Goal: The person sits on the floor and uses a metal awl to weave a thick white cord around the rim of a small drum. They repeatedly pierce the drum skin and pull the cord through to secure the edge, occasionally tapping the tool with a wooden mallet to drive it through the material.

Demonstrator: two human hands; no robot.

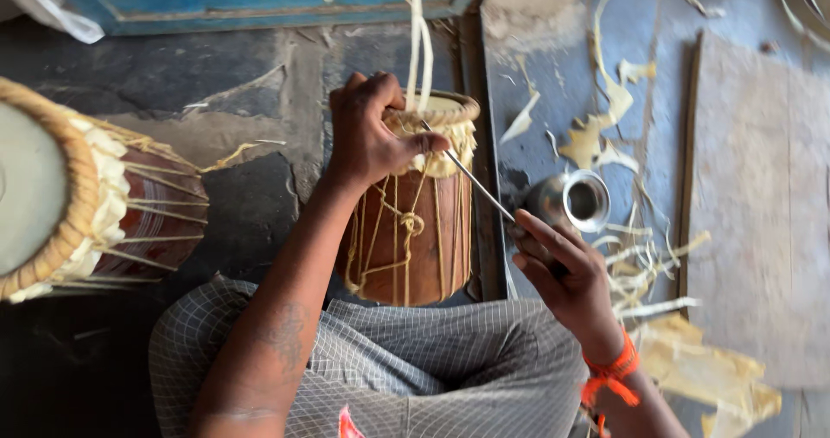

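Drum-making workshop: unfinished drums point(406, 230), hide scraps point(605, 135) on floor.

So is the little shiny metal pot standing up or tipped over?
Standing up. The metal pot rests on the floor with its round mouth facing up; what's inside, cannot tell.

Dark stone floor point(259, 204): two laced drums point(415, 230) point(78, 187), metal cup point(575, 200), pale hide scraps point(640, 265), board point(761, 204).

Drum point(415, 230) between knees, second drum point(95, 196) left, metal cup point(577, 200) right
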